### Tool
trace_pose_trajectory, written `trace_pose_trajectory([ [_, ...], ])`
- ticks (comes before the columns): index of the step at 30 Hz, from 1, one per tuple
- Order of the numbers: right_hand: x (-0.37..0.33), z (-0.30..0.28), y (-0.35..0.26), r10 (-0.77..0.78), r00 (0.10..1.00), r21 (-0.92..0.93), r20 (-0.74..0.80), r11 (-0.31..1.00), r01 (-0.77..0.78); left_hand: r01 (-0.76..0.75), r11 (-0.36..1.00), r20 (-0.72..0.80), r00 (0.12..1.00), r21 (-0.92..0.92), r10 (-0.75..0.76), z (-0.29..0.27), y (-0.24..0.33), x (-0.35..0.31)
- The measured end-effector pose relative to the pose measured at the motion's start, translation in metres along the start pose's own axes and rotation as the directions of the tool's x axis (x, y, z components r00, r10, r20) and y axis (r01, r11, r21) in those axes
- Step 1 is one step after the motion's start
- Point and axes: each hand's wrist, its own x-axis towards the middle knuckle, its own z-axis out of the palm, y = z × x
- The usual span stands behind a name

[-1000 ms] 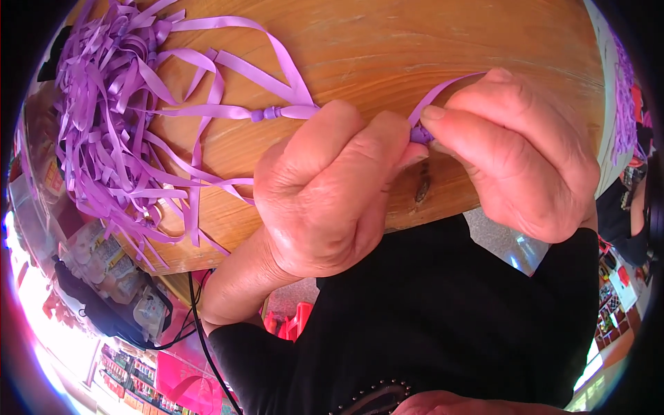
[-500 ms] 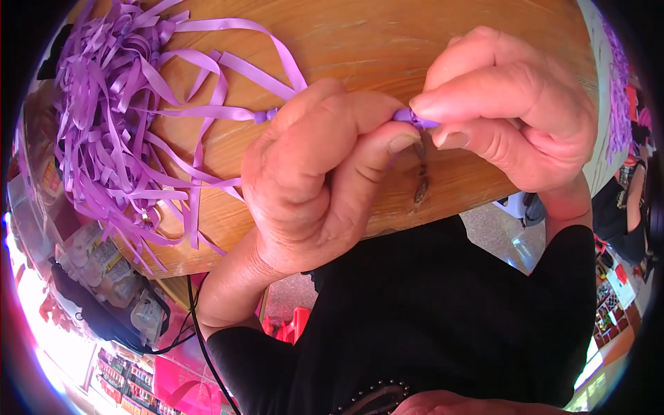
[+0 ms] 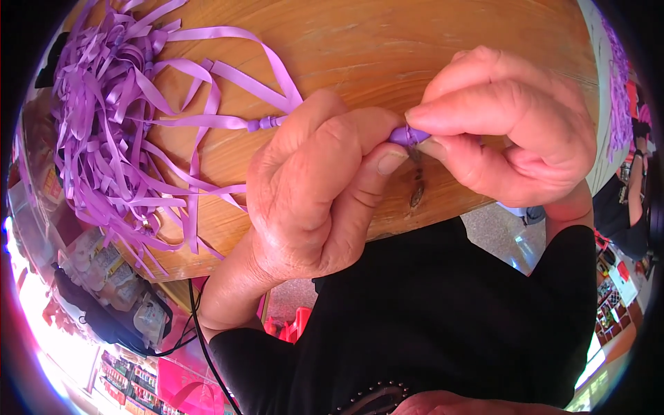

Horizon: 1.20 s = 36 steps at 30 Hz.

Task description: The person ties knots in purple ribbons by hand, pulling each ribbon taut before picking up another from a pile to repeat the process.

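A small purple plastic piece, perhaps a bead or a clasp on a ribbon, sits between my two hands above the table. My left hand pinches its left end between thumb and forefinger, the other fingers curled in. At the opposite end, the thumb and forefinger of my right hand close on it. Purple satin ribbons lie heaped at the left, and some strands run toward my left hand and go out of sight behind it. Small purple beads show on one strand beside the left knuckles.
The wooden table ends in a curved edge just before my body. A black cable hangs below it at the left, near clear plastic bags. More purple ribbons hang at the far right, with another person's arm below.
Both hands have shifted slightly, the right one a little lower. The purple piece has turned between the fingertips and shows more of its surface. The ribbon strands have moved slightly left.
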Motion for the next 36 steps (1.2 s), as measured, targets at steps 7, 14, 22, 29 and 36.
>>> trace_pose_trajectory([
  [7, -0.005, 0.006, 0.001, -0.062, 0.994, -0.164, -0.092, 0.985, 0.046, -0.005, 0.997, -0.026, 1.000, 0.075, 0.007, 0.001, 0.003, -0.001],
  [14, 0.000, -0.001, 0.003, -0.019, 1.000, -0.019, -0.005, 1.000, 0.019, 0.059, 0.992, -0.040, 0.997, -0.112, -0.064, 0.003, -0.002, 0.000],
  [22, -0.001, 0.001, 0.007, -0.035, 0.999, 0.102, -0.024, 0.994, 0.038, 0.208, 0.880, 0.039, 0.977, -0.427, -0.212, 0.001, -0.003, -0.001],
  [29, -0.003, 0.001, 0.000, 0.003, 1.000, 0.077, 0.000, 0.997, -0.003, 0.130, 0.925, 0.037, 0.991, -0.357, -0.125, 0.000, -0.005, -0.001],
  [36, -0.002, -0.002, -0.006, 0.032, 0.999, -0.048, 0.036, 0.998, -0.030, 0.019, 0.996, -0.045, 0.999, -0.083, -0.023, 0.002, 0.001, -0.001],
])
